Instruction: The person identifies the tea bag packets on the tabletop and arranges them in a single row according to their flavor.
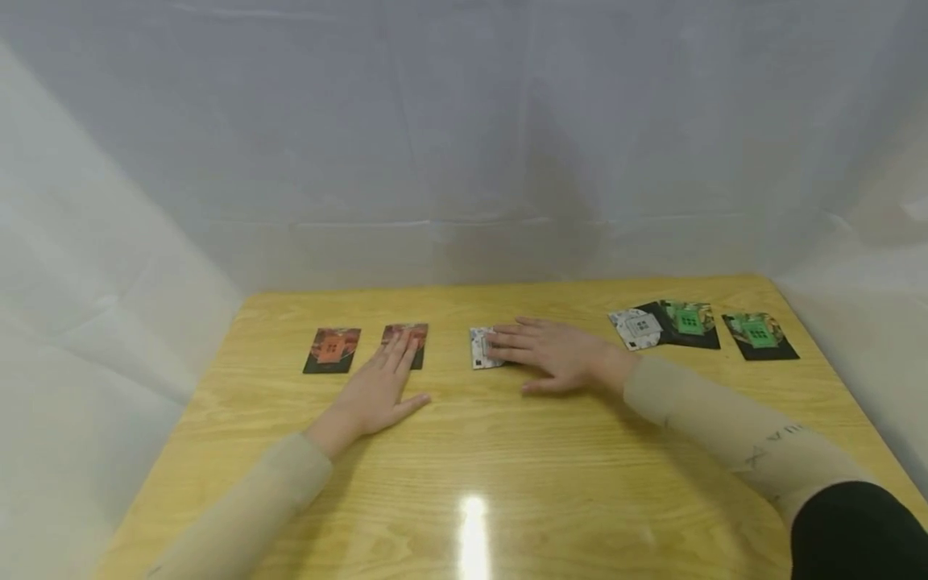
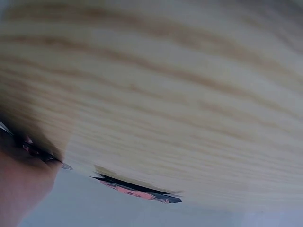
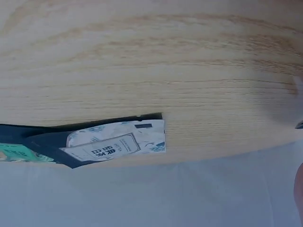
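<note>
My left hand [image 1: 373,395] lies palm down with straight fingers, and its fingertips rest on a small red-and-black packet [image 1: 416,358]. To its left is another red-and-black packet [image 1: 331,350], also visible in the left wrist view as a thin dark-and-pink edge [image 2: 137,193]. My right hand [image 1: 561,350] is spread flat, its fingers over a white patterned packet [image 1: 480,348] whose right part they hide. Right of that hand, a white-and-black packet [image 1: 638,326] overlaps a green-and-black packet [image 1: 689,322]. A separate green-and-black packet [image 1: 760,335] lies farther right.
The packets form a row near the far edge of the yellow wooden table [image 1: 406,475]. A pale sheet [image 1: 464,145] hangs behind the table and along both sides. A bright light reflection shows near the front.
</note>
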Tool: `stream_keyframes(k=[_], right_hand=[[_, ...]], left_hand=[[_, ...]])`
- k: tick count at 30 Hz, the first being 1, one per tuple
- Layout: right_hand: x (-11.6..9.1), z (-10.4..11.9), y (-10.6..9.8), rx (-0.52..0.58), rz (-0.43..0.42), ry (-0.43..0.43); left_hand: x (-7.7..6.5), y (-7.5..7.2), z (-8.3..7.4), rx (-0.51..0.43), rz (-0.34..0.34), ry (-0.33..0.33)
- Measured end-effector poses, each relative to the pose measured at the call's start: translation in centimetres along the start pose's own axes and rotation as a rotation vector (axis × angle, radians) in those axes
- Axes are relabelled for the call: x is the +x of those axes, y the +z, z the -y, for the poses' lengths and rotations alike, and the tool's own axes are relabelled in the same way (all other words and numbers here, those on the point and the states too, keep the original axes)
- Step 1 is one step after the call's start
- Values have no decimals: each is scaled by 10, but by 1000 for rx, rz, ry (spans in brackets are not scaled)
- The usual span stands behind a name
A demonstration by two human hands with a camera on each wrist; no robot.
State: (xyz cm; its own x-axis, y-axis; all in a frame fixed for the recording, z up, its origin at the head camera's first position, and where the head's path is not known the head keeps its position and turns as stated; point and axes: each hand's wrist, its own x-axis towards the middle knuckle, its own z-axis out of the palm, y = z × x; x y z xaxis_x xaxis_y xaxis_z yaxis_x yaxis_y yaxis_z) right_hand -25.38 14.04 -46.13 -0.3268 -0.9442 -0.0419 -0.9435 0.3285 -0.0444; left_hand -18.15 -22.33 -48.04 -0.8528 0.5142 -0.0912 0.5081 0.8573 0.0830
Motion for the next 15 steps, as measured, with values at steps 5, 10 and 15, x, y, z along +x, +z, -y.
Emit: stream_keyframes(k=[5,10,15], right_hand=[[2,-3,2,-24,-8,-39],[5,-1,6,-23,14,-45],[5,1,9,-10,14,-32]], left_hand=[[0,0,-1,-20,-9,1],[-1,1,-2,-16,-12,0],[-1,-1,-2,3,4,-6]])
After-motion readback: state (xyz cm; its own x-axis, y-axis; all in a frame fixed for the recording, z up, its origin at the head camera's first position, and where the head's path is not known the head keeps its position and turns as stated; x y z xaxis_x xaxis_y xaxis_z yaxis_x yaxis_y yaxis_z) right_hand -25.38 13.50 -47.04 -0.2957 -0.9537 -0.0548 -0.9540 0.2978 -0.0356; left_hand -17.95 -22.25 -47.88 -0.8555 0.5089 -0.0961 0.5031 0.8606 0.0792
